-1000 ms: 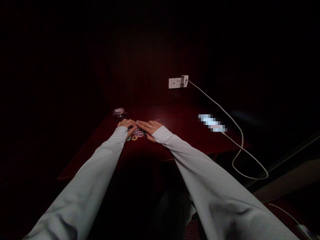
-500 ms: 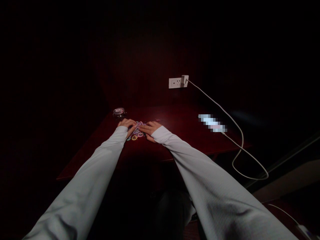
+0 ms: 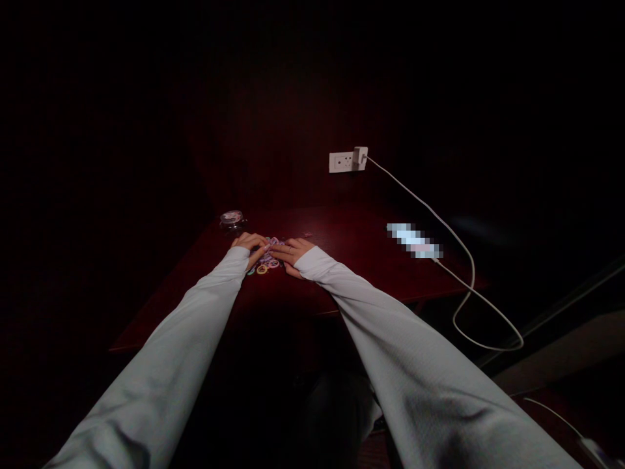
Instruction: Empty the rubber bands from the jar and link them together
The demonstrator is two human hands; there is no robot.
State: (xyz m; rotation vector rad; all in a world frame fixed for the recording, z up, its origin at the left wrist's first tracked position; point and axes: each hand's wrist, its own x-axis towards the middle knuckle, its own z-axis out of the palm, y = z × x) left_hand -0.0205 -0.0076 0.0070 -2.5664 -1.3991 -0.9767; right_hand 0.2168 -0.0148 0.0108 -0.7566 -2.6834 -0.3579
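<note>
A small heap of pastel hair ties (image 3: 273,263), pink, purple, yellow and teal, lies on the dark red table (image 3: 195,286). My left hand (image 3: 250,245) rests at the heap's left side, fingers stretched over it. From the right, my right hand (image 3: 293,253), with a ring on one finger, lies across the heap with its fingers extended. The fingertips of both hands nearly meet above the rings and cover part of them. Neither hand visibly grasps a piece. Behind my left hand stands a clear round jar (image 3: 232,220) with a pale lid.
A tiny pink piece (image 3: 307,234) lies beyond my right hand. To the right is a blurred-out phone (image 3: 415,241) on a white cable (image 3: 469,260), which loops past the table's edge up to a charger (image 3: 360,156) in the wall socket (image 3: 340,162).
My hands stay over the heap, with only slight shifts of the fingers. The jar, phone and cable have not moved.
</note>
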